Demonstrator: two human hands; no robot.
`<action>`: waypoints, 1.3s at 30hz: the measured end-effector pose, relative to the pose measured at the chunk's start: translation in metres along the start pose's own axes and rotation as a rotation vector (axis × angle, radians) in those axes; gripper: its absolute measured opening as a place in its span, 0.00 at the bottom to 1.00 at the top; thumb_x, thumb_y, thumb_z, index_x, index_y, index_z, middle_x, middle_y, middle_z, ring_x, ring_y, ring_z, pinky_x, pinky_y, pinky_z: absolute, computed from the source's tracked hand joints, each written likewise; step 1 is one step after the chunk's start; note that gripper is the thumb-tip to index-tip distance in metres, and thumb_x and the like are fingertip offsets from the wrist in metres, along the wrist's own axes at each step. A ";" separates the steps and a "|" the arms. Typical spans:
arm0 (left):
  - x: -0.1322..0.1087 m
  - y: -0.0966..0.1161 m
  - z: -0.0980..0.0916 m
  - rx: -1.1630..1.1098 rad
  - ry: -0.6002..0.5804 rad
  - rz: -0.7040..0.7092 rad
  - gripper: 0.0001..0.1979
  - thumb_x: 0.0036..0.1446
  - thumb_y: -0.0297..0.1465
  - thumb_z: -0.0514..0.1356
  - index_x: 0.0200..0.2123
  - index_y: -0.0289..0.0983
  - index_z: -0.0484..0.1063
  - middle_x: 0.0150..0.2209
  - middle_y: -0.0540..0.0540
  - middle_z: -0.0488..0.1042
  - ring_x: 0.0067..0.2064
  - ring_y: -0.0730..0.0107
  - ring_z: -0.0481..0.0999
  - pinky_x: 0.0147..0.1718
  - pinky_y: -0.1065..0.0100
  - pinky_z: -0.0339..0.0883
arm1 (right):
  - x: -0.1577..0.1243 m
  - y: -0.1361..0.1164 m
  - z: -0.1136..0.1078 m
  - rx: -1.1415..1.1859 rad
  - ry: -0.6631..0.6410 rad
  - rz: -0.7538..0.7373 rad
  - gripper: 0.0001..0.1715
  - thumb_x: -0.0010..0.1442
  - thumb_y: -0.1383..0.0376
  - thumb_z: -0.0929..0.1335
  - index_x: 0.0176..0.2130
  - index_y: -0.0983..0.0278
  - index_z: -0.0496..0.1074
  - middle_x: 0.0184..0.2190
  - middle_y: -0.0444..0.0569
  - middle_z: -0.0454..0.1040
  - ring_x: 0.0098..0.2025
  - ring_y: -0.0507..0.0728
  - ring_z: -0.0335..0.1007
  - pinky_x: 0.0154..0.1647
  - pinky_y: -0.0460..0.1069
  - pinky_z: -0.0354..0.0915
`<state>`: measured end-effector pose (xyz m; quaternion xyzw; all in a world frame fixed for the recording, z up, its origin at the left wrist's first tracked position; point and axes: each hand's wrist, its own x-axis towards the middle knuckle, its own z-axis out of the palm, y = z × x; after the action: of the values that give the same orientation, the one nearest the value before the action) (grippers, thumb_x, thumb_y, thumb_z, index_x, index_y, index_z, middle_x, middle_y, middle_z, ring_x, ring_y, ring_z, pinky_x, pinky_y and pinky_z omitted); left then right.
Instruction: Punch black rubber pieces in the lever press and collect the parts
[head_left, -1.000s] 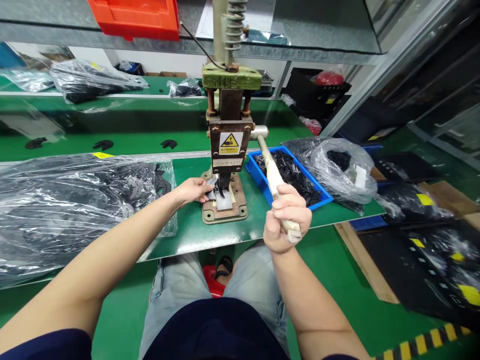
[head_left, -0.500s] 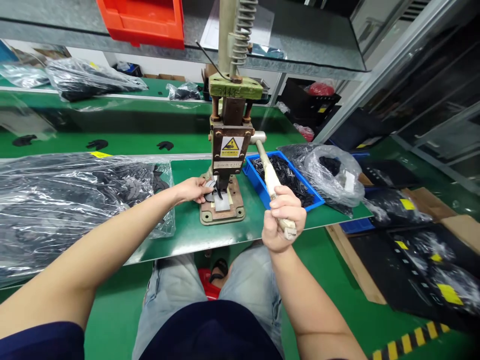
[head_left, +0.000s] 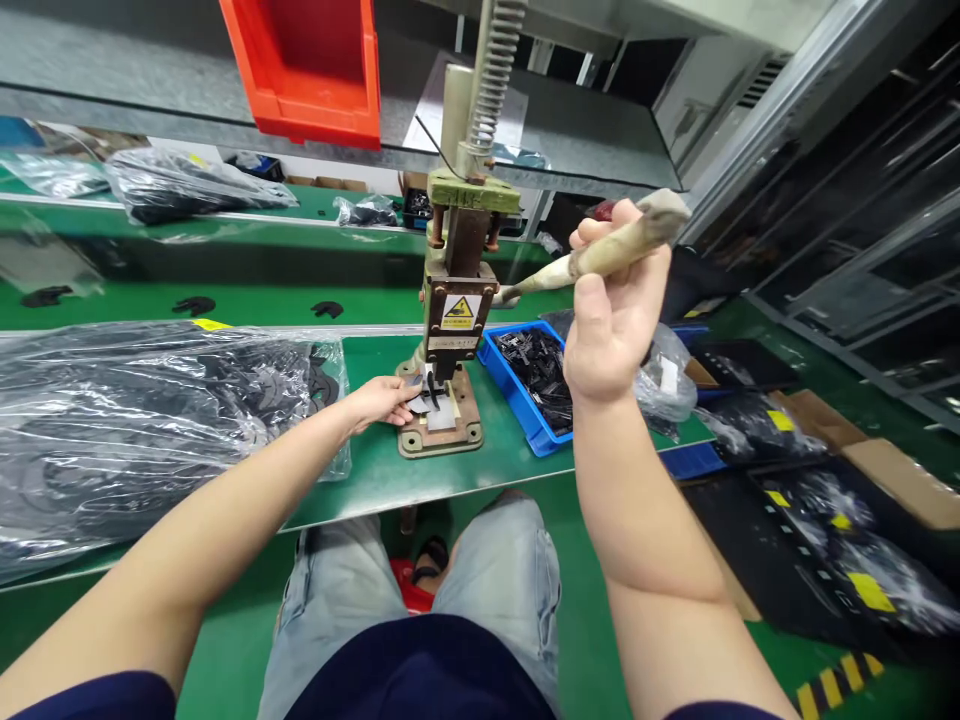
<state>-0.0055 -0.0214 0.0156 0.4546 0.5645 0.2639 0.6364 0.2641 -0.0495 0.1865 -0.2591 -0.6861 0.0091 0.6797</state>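
My right hand (head_left: pixel 616 300) is wrapped round the lever (head_left: pixel 600 258) of a hand press, raised at the right of the machine. The press (head_left: pixel 459 300) stands upright on the green bench, with a spring at its top and a yellow warning label on its front. Beside its base plate (head_left: pixel 469 415), my left hand (head_left: pixel 384 402) pinches a thin, flat dark piece (head_left: pixel 417 402) at the left edge of the die. A slim black part (head_left: pixel 433 388) stands under the ram. The fingertips partly hide the flat piece.
At the left lies a large clear plastic bag (head_left: pixel 172 420) of black parts. A blue bin (head_left: pixel 529 385) of small black parts stands right of the press. Several curved black pieces (head_left: pixel 195 304) lie behind. An orange bin (head_left: pixel 315 100) sits on the shelf above.
My right hand has swung the lever up and away, and the ram has risen. My left hand stays at the die, with the flat piece now tilted.
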 end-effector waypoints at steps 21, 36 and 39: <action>-0.132 -0.003 0.048 0.065 -0.240 0.236 0.25 0.56 0.52 0.72 0.29 0.38 0.70 0.21 0.53 0.73 0.21 0.71 0.75 0.21 0.72 0.68 | -0.233 -0.049 0.030 0.294 -0.259 0.779 0.12 0.64 0.54 0.75 0.38 0.60 0.77 0.38 0.47 0.80 0.40 0.55 0.78 0.48 0.52 0.75; -0.126 0.001 0.040 0.363 0.012 0.449 0.22 0.60 0.52 0.68 0.35 0.40 0.71 0.30 0.51 0.73 0.30 0.70 0.71 0.30 0.69 0.66 | -0.214 -0.041 0.001 -0.007 -0.523 0.387 0.06 0.71 0.61 0.67 0.44 0.59 0.74 0.41 0.51 0.82 0.43 0.58 0.78 0.49 0.55 0.74; -0.131 0.000 0.046 0.602 0.122 0.697 0.18 0.63 0.49 0.65 0.32 0.41 0.72 0.33 0.48 0.73 0.36 0.65 0.71 0.39 0.65 0.67 | -0.214 -0.038 0.001 -0.101 -0.583 0.324 0.07 0.71 0.60 0.67 0.43 0.58 0.74 0.39 0.52 0.81 0.41 0.60 0.77 0.46 0.57 0.74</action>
<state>0.0095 -0.1454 0.0754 0.7655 0.4657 0.3128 0.3152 0.2379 -0.1613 0.0019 -0.3844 -0.8013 0.1566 0.4309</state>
